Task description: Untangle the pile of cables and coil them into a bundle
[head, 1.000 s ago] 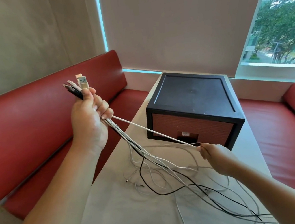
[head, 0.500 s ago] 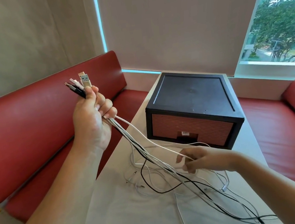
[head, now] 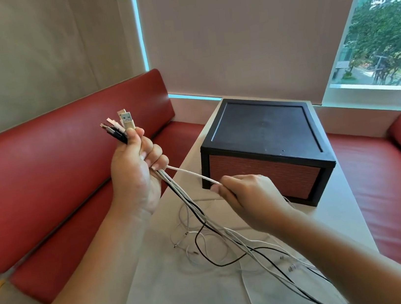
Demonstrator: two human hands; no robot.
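Note:
My left hand (head: pixel 136 176) is raised above the table's left edge and grips several white and black cables just below their USB plugs (head: pixel 120 127), which stick up past my fingers. The cables (head: pixel 188 202) hang down from my fist into a loose tangle (head: pixel 223 249) on the white table (head: pixel 179 299). One white cable (head: pixel 192 173) runs from my left fist to my right hand (head: pixel 247 196), which pinches it between thumb and fingers close to the left hand.
A black box with a brick-patterned front (head: pixel 266 150) stands at the far end of the table, just behind my right hand. Red padded benches (head: pixel 42 174) line both sides. Cable ends trail off the table's near right edge (head: pixel 318 300).
My right hand has risen from the tangle on the table, moved left toward my left fist and taken hold of the white cable there. My left hand has stayed raised.

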